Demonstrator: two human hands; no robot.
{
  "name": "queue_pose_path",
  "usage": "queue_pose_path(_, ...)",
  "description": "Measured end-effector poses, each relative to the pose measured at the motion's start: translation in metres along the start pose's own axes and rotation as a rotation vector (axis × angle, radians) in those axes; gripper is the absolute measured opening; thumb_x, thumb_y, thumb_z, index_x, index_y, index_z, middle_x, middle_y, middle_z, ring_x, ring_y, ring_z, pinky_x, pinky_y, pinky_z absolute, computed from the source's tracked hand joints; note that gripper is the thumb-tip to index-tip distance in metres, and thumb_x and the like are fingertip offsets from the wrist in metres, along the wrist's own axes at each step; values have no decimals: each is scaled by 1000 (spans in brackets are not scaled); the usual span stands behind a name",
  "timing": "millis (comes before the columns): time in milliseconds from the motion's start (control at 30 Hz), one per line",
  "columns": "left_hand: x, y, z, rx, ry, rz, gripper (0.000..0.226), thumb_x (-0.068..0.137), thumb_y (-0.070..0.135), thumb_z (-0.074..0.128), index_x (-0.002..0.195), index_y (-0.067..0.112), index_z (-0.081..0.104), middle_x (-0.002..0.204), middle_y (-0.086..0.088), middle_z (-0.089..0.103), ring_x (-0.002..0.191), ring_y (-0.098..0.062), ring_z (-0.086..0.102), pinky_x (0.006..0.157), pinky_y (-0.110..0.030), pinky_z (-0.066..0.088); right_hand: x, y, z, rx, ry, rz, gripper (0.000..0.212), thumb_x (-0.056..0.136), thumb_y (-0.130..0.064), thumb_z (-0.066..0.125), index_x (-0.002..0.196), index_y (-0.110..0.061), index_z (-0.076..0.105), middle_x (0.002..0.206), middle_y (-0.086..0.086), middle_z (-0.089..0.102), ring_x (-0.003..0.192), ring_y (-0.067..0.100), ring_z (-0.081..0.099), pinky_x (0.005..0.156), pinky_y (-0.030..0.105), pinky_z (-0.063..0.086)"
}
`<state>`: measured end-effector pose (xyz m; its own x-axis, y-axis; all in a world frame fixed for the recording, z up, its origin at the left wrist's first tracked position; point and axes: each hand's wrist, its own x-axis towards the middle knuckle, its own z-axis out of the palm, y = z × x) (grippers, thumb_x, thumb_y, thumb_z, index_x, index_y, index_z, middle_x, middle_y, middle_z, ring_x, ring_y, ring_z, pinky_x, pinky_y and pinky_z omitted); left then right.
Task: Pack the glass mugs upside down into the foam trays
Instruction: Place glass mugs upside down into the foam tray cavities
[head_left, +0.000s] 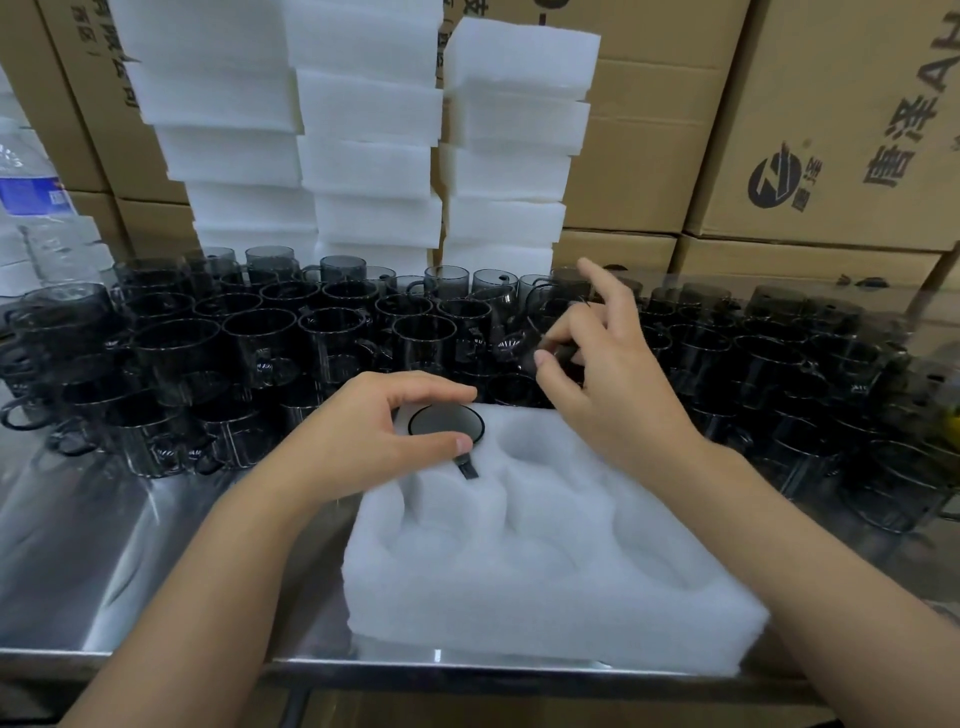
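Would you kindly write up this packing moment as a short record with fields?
tray: foam tray at the near edge of the steel table
packed: one upside-down mug, in the far-left pocket
other pockets in view: empty
left hand: grips that mug's base
right hand: among the loose mugs, fingers at one; grip unclear
behind: stacked foam trays, cardboard boxes
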<state>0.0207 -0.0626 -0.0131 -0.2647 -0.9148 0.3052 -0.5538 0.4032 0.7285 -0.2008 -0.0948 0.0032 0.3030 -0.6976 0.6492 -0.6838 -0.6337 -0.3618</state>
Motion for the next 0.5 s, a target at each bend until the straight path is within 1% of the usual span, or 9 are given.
queue_pose_path(33,1,1,-1,5,-6,3,36,75,32,78,107,45,68,108,41,60,104,18,54,83,-2,41,-3,0,1,7,2,-6,11,91,-17,58,85,-16,49,155,5,17,124,-18,26,98,5,25)
queue_pose_path(100,3,4,-2,-1,-13,3,41,73,28,79,110,43,68,108,41,60,104,19,54,82,3,39,-5,1,3,-6,86,-60,15,85,-13,66,83,-13,50,146,11,35,133,9,30,97,0,14)
queue_pose_path(133,6,6,-2,3,-12,1,45,73,28,79,113,43,66,110,40,60,105,19,54,85,2,39,-5,1,3,-20,150,-109,20,81,-11,70,85,-11,51,136,12,45,128,15,35,98,2,16)
queue_pose_path(167,9,9,-2,17,-8,-2,51,73,30,79,119,42,62,113,38,60,108,19,53,89,-2,40,-5,1,3,-18,207,-152,27,78,-12,75,89,-9,51,126,11,50,120,13,38,97,6,23)
queue_pose_path(233,19,17,1,33,-3,-20,70,71,37,77,135,40,49,118,34,57,111,16,51,96,-12,43,-6,0,3,30,273,-185,43,73,-16,80,101,-11,48,120,6,52,110,10,41,89,14,35)
queue_pose_path(300,30,26,3,-29,6,-60,94,61,50,78,144,39,36,114,31,55,109,14,53,93,-17,44,-7,-1,3,94,314,-171,58,70,-18,83,111,-20,42,117,-3,49,108,15,47,84,18,40)
queue_pose_path(333,34,29,3,-91,13,-83,99,56,55,78,144,39,35,110,29,60,106,11,57,93,-19,44,-8,-2,3,125,331,-156,62,69,-20,84,114,-24,40,116,-8,47,108,18,50,83,17,41)
queue_pose_path(400,39,32,5,-250,10,-109,85,63,51,77,139,34,44,104,19,70,101,3,64,91,-23,47,-9,-3,2,165,363,-145,65,69,-22,84,116,-27,39,115,-14,46,107,20,52,80,14,42)
queue_pose_path(500,41,36,17,-489,0,-119,42,90,35,62,128,20,58,106,-1,73,97,-11,70,82,-25,55,-10,-3,1,178,382,-163,63,69,-25,82,117,-26,41,114,-25,42,104,17,51,78,11,42)
